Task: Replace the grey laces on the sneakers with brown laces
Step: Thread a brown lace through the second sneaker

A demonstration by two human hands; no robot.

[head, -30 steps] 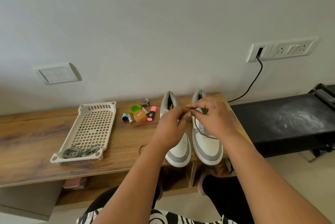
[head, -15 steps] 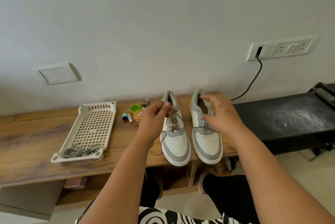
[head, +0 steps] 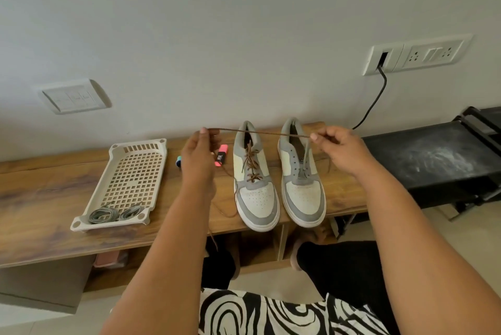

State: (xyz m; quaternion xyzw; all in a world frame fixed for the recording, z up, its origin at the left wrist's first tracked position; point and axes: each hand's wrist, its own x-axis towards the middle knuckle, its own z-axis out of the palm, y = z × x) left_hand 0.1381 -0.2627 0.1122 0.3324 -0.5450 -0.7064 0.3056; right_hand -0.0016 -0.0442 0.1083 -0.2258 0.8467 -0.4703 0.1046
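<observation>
Both hands pinch one brown lace (head: 260, 132) taut | two sneakers (head: 256, 185) | two grey laces (head: 113, 214)

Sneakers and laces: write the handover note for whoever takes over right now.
Left hand and right hand: each pinches one end of a brown lace, stretched taut above the sneakers.
Left sneaker: already laced in brown; loose tails trail over the bench edge.
Right sneaker: eyelets look empty, no lace.
Grey laces: coiled in the tray.
Left to do: thread the held lace through the right sneaker; tidy the left sneaker's tails.
</observation>
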